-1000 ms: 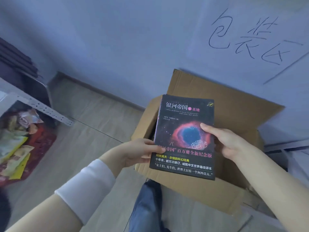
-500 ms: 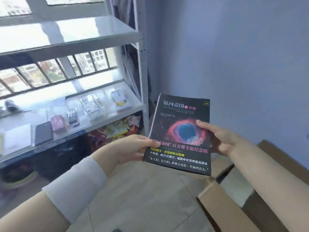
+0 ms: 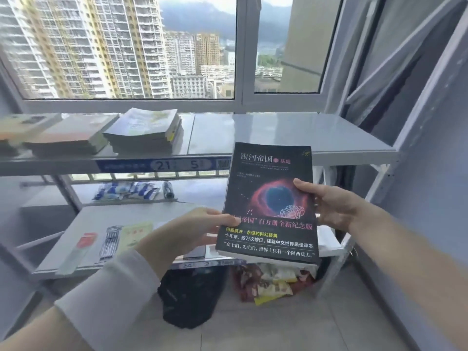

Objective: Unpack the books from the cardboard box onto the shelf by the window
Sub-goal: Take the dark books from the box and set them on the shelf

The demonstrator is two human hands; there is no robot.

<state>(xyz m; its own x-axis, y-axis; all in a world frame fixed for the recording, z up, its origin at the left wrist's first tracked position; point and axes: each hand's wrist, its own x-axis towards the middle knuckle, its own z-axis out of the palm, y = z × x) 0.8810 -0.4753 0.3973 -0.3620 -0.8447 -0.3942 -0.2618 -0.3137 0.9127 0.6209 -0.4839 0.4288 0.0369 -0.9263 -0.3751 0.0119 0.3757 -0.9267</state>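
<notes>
Black-covered book [image 3: 269,198] (carry step, seemingly) is clamped between left hand [image 3: 192,231] and right hand [image 3: 334,206]; next it needs laying on the shelf [image 3: 304,133] at twelve o'clock, beside the stacks [image 3: 144,133].

Both forearms reach in from the bottom edge of the head view. The left forearm carries a wide white fabric band [image 3: 109,287], smooth and close-fitting, wrapped around it just behind the wrist; bare arm shows on either side of the band. The right forearm is bare along all of its visible length. The 2 hands, left hand [image 3: 188,231] and right hand [image 3: 334,207], are bare, with no gloves.
</notes>
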